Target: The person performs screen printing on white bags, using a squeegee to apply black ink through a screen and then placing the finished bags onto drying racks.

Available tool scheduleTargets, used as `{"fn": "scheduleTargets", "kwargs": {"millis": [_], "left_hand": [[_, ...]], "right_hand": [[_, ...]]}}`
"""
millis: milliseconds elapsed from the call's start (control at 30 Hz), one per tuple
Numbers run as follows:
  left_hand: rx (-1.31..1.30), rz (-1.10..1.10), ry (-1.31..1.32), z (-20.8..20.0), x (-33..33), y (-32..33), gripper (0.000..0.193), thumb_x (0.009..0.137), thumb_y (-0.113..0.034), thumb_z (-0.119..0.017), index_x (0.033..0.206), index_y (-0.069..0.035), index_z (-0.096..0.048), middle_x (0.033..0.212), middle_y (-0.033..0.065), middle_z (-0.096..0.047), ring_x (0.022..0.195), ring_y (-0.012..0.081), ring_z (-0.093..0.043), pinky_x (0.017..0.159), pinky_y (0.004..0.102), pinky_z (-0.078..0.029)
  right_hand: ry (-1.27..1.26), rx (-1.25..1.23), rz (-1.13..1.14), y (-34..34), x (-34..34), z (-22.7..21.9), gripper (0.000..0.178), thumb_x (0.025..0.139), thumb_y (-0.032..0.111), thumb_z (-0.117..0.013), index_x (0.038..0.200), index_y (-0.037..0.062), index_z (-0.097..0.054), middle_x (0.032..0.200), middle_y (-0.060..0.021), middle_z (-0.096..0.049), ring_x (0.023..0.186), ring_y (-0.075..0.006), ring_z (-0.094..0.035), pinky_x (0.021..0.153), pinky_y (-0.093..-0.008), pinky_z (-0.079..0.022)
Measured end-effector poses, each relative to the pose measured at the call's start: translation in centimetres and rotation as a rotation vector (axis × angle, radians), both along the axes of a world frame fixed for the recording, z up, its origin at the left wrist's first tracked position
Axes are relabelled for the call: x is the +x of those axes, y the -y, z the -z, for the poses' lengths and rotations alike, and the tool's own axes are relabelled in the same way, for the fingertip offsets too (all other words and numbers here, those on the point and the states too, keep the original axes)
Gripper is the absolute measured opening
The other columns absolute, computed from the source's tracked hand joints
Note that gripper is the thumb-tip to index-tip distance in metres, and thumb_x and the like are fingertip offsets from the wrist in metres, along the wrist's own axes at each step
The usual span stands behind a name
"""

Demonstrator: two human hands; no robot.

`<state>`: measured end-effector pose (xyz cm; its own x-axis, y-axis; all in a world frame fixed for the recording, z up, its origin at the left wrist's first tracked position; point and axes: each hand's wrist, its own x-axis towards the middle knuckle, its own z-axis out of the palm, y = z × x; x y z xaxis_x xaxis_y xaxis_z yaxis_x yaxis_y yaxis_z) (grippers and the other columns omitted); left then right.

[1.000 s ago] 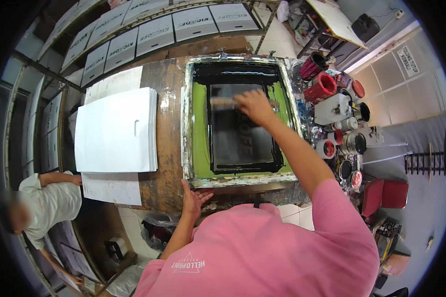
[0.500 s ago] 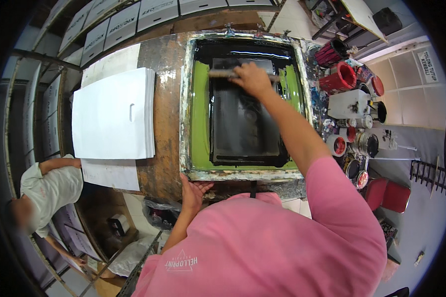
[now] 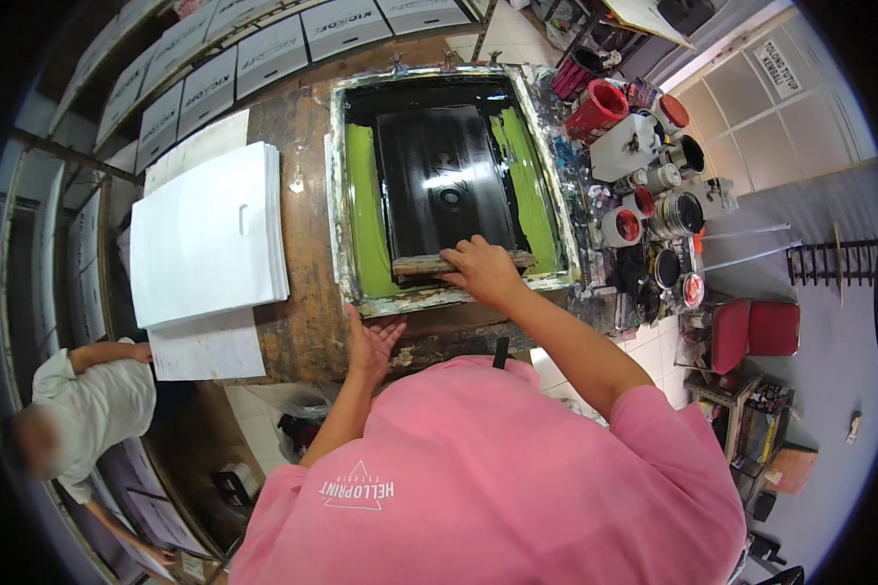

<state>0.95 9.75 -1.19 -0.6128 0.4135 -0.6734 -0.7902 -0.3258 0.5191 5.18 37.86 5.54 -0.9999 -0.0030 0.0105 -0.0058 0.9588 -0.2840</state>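
Observation:
A paint-stained screen-printing frame (image 3: 339,214) lies on the worn wooden table before me, with a green border (image 3: 363,185) around a middle covered in glossy black ink (image 3: 439,161). My right hand (image 3: 485,269) is closed around a wooden-handled squeegee (image 3: 415,264), which lies crosswise near the screen's near edge. At the frame's near left corner is my left hand (image 3: 373,347), its fingers stretched out and its thumb against the frame. To the left sits a stack of white sheets (image 3: 200,229), the top one with a small slot.
Ink cans and tubs crowd the table's right side, among them a red bucket (image 3: 595,110) and an open tin (image 3: 675,213). Shelves of white boxes (image 3: 268,54) stand behind. A person (image 3: 107,400) in a light shirt is at the left. A red chair (image 3: 751,327) stands right.
My right hand has drawn the squeegee from the screen's far end to its near end. The left hand stays at the frame's corner. The whole view has shifted slightly.

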Motion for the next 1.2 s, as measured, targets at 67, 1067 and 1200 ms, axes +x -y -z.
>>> {"fn": "scheduleTargets", "kwargs": {"millis": [67, 1067, 1200], "left_hand": [[-0.016, -0.026, 0.047, 0.5, 0.3, -0.2, 0.103, 0.093, -0.085, -0.049, 0.149, 0.001, -0.039, 0.135, 0.0228, -0.057, 0.125, 0.0346, -0.061, 0.108, 0.0468, -0.052], [-0.169, -0.014, 0.123, 1.5, 0.5, -0.6, 0.109, 0.096, -0.089, -0.031, 0.154, 0.003, -0.036, 0.138, 0.0203, -0.058, 0.123, 0.0325, -0.06, 0.112, 0.0491, -0.045], [-0.128, 0.004, 0.089, 0.5, 0.5, -0.7, 0.111, 0.096, -0.089, -0.031, 0.153, 0.005, -0.037, 0.133, 0.0208, -0.061, 0.121, 0.0327, -0.061, 0.11, 0.0475, -0.046]], "right_hand": [[-0.004, -0.027, 0.007, -0.1, 0.3, 0.0, 0.038, 0.09, 0.044, -0.076, 0.116, 0.0164, -0.072, 0.1, -0.0056, -0.067, 0.099, -0.0282, -0.064, 0.074, -0.0432, -0.058], [-0.162, 0.061, -0.034, -14.2, -29.6, 7.4, 0.033, 0.091, 0.042, -0.076, 0.109, 0.0151, -0.069, 0.103, -0.0064, -0.065, 0.103, -0.0311, -0.066, 0.08, -0.0493, -0.058], [-0.04, 0.012, -0.087, -16.4, -30.6, 4.6, 0.04, 0.096, 0.054, -0.067, 0.108, 0.016, -0.072, 0.103, -0.0085, -0.069, 0.102, -0.0331, -0.069, 0.082, -0.051, -0.058]]}}
